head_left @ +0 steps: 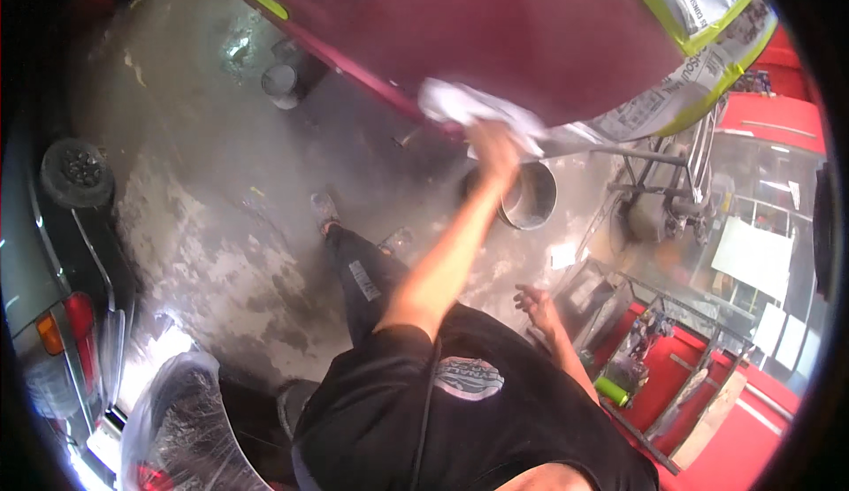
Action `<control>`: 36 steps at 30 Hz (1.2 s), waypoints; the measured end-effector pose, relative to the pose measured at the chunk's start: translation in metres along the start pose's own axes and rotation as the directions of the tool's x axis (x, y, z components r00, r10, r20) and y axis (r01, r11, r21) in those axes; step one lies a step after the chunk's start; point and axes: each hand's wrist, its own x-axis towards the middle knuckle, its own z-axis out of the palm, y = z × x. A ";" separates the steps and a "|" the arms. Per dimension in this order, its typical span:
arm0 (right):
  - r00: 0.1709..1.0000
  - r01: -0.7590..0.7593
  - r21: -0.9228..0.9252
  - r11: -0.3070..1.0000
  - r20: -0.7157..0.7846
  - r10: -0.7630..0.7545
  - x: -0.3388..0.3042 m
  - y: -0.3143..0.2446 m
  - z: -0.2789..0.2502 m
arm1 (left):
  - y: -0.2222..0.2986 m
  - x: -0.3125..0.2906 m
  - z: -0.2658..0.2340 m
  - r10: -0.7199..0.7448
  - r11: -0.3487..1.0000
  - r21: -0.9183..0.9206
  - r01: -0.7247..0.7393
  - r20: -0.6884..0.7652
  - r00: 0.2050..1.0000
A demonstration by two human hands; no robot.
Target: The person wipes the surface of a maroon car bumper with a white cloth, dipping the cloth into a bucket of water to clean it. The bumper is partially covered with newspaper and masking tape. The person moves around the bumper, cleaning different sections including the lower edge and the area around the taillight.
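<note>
A white cloth (pixel 460 102), smeared by motion, lies against the lower edge of a large maroon vehicle panel (pixel 495 31). My left hand (pixel 497 151) is closed on that cloth, with the arm stretched out in front of me. Yellow-green tape (pixel 650 5) and printed masking paper (pixel 641 111) cover the panel's right end. My right hand (pixel 538 307) hangs low at my right side, holding nothing, its fingers apart. Nearest to it is a metal rack (pixel 610 314) at the right.
Below the panel stands an open bucket (pixel 531 197); another bucket (pixel 280 82) sits farther left. A metal stand (pixel 659 173) is under the panel's right end. Red shelving (pixel 654 376) lines the right. A loose wheel (pixel 78 173) and a dark car (pixel 53 288) are left.
</note>
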 end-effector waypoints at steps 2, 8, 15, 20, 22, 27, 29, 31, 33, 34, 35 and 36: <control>1.000 -0.015 0.009 1.000 -0.026 0.015 0.000 0.007 -0.014 | -0.074 0.094 -0.037 -0.377 0.785 -0.595 0.174 -0.236 0.895; 0.968 -0.250 0.206 0.946 0.080 0.238 -0.020 0.055 0.031 | 0.004 0.144 -0.062 -0.704 0.525 -0.791 0.314 -0.197 0.682; 0.990 -0.098 0.133 0.986 0.111 0.083 -0.006 -0.010 0.031 | -0.013 -0.023 -0.016 -0.417 0.850 -0.399 0.344 -0.109 0.903; 0.998 -0.060 0.085 0.995 0.019 0.059 0.009 -0.025 0.013 | -0.029 0.047 -0.082 -0.329 0.943 -0.114 0.312 -0.183 0.926; 0.996 -0.087 0.200 0.976 0.046 0.080 0.009 -0.020 0.013 | -0.059 0.070 -0.089 -0.087 0.988 0.120 0.099 -0.099 0.991; 0.967 -0.234 -0.089 0.968 0.083 0.242 -0.007 -0.017 0.047 | -0.108 0.172 -0.144 0.229 0.969 0.139 -0.206 -0.174 0.958; 0.956 -0.217 0.013 0.976 0.207 0.210 0.004 -0.017 0.061 | -0.142 0.258 -0.192 0.438 0.885 0.234 -0.402 -0.132 0.889; 0.949 -0.239 0.137 0.961 0.245 0.201 0.012 -0.013 0.077 | -0.164 0.317 -0.226 0.301 0.935 0.231 -0.268 -0.121 0.946; 0.958 -0.168 0.215 0.962 0.265 0.108 0.024 -0.025 0.086 | -0.160 0.348 -0.237 0.111 0.966 0.247 -0.070 -0.154 0.982; 0.957 -0.159 0.164 0.974 0.266 0.112 0.032 -0.038 0.088 | -0.154 0.333 -0.227 0.149 0.961 0.261 -0.093 -0.205 0.967; 0.957 -0.148 0.111 0.983 0.268 0.114 0.039 -0.051 0.091 | -0.146 0.311 -0.218 0.177 0.956 0.276 -0.104 -0.256 0.950; 0.954 -0.122 0.033 0.992 0.279 0.108 0.052 -0.063 0.092 | -0.137 0.293 -0.207 0.204 0.951 0.287 -0.116 -0.302 0.931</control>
